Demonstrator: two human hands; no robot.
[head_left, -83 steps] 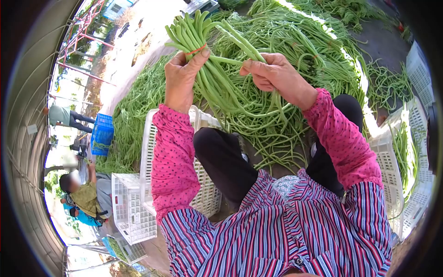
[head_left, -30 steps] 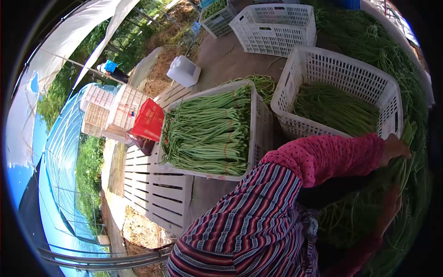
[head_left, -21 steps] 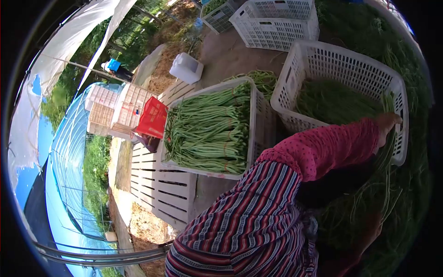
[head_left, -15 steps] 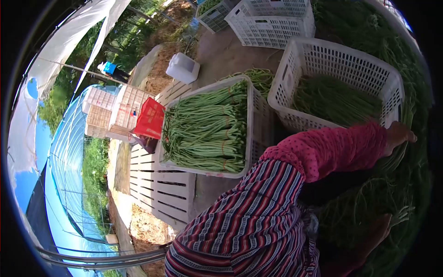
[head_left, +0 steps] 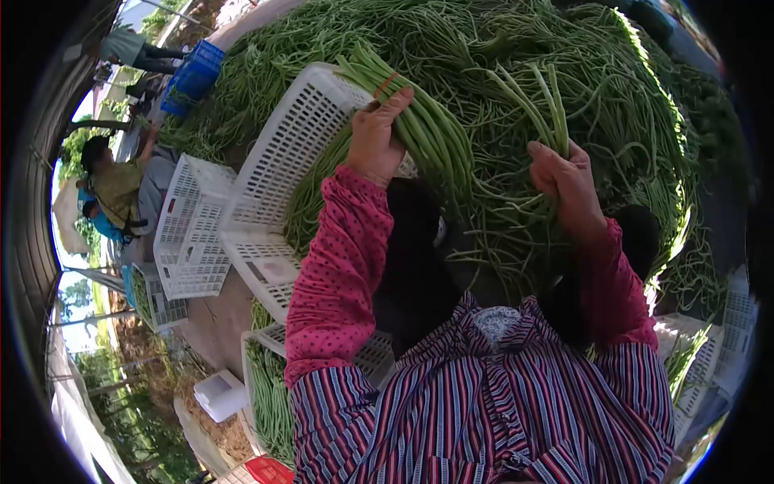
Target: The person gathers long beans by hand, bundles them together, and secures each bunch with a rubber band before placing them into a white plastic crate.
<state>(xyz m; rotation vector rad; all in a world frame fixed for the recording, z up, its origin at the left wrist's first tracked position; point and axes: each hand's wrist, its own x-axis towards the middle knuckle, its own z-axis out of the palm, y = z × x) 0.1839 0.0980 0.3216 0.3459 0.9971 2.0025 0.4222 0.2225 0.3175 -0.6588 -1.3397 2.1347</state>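
Note:
My left hand (head_left: 377,137) grips a bundle of long green beans (head_left: 421,121) tied with an orange band near its top, held over the edge of a white plastic crate (head_left: 282,153). My right hand (head_left: 564,173) holds a few loose long beans (head_left: 548,105) that stick upward. Both hands are raised in front of a large heap of long beans (head_left: 516,48) on the ground. My sleeves are pink with dots, over a striped apron.
More white crates (head_left: 189,230) stand at the left, one with beans (head_left: 270,395) below. A person in a yellow top (head_left: 117,181) sits at the far left near a blue crate (head_left: 189,73). A white canister (head_left: 218,395) lies lower left.
My view has swung back from the filled crates to the bean heap. My left hand came away from the crate rim and now holds a tied bundle; my right hand has lifted loose beans.

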